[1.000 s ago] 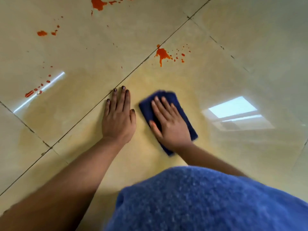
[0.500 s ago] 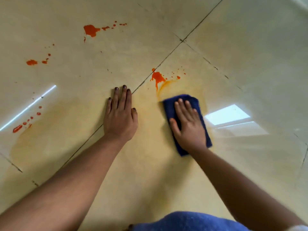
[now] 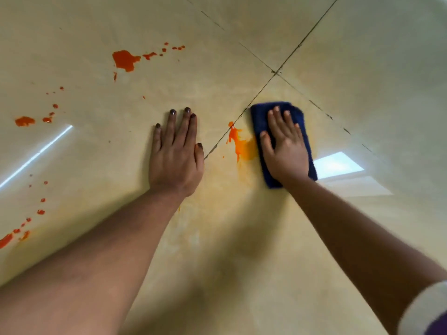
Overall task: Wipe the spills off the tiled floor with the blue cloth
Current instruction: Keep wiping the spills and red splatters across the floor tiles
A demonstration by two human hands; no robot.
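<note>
A folded blue cloth [image 3: 260,117] lies flat on the glossy beige tiled floor [image 3: 242,238]. My right hand [image 3: 285,146] presses down on it with straight fingers. Just left of the cloth is a smeared orange spill [image 3: 242,146] beside a tile joint. My left hand [image 3: 175,153] rests flat on the floor, fingers straight, to the left of that spill. A larger orange blot [image 3: 125,60] with a trail of drops lies farther away at upper left. More orange splashes [image 3: 25,121] and drops [image 3: 7,239] dot the left side.
Dark grout lines cross at a joint [image 3: 275,72] beyond the cloth. A bright window reflection [image 3: 338,164] shines on the tile right of the cloth. A faint yellowish film covers the floor near my arms.
My right hand has pushed the cloth forward and to the right, past the nearest spill, smearing its right edge. The small drops beside it are gone. My left hand stays planted.
</note>
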